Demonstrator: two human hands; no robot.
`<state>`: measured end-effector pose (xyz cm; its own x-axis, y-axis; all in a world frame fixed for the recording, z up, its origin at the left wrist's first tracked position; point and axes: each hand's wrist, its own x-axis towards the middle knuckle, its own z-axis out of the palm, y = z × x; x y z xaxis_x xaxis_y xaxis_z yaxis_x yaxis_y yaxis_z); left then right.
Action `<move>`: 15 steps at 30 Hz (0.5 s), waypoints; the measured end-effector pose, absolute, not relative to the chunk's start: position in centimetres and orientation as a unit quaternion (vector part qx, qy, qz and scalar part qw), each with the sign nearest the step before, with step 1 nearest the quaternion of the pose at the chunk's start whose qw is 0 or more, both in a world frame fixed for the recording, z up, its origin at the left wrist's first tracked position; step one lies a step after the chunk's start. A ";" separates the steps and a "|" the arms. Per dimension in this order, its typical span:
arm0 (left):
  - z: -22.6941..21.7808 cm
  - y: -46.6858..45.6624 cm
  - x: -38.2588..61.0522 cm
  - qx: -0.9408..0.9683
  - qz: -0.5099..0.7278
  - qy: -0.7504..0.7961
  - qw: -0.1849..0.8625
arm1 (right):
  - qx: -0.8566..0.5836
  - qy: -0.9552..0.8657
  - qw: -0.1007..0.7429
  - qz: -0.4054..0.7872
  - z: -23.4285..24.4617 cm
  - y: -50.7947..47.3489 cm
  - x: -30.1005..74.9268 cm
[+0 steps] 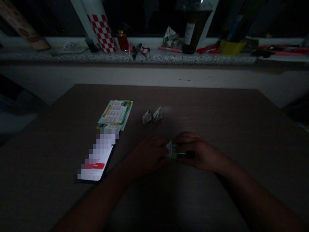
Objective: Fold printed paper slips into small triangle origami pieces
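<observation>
Between my hands, low over the brown table, is a small piece of folded printed paper, white and green. My left hand has its fingertips at the paper's left edge. My right hand curls round the paper from the right, thumb below and fingers above, covering part of it. Dim light hides the exact fold and some of the fingers. Just beyond my hands stand two small folded paper pieces, the left one and the right one, printed in similar colours.
A stack of printed calendar cards lies on the table at the left. Nearer me is a lit phone. Along the granite windowsill stand a red-checked tube, a dark bottle, a red jar and a yellow container.
</observation>
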<state>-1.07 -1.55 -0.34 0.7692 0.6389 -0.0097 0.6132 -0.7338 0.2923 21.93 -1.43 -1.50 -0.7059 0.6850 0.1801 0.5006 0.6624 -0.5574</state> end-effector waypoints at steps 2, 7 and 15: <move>-0.4 -1.5 -1.1 0.927 0.052 0.341 0.149 | -0.331 -0.891 0.190 0.244 -1.5 -1.4 22.0; -0.2 -1.5 -1.2 0.922 0.054 0.341 0.173 | -0.324 -0.889 0.205 0.250 -1.6 -1.3 22.1; -0.5 -1.3 -1.4 0.918 0.065 0.334 0.203 | -0.327 -0.888 0.190 0.261 -1.5 -1.3 22.2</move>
